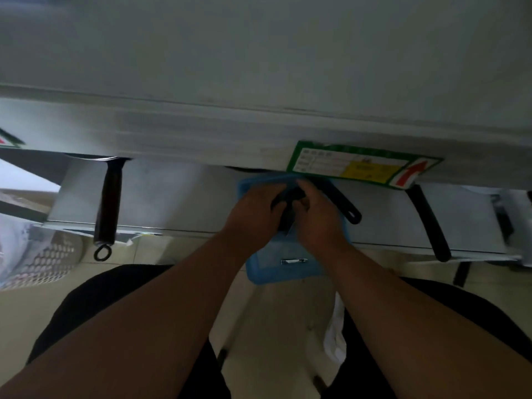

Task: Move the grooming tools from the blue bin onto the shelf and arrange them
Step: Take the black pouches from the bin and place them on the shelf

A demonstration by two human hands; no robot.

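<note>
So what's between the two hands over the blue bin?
In the head view, a dark tool lies between the left hand and right hand; both grip it above the blue bin. Blur hides what kind.

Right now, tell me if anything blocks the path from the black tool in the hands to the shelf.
Nothing visible does. Both hands, left and right, hold the black tool over the blue bin; the shelf beside them is bare.
</note>
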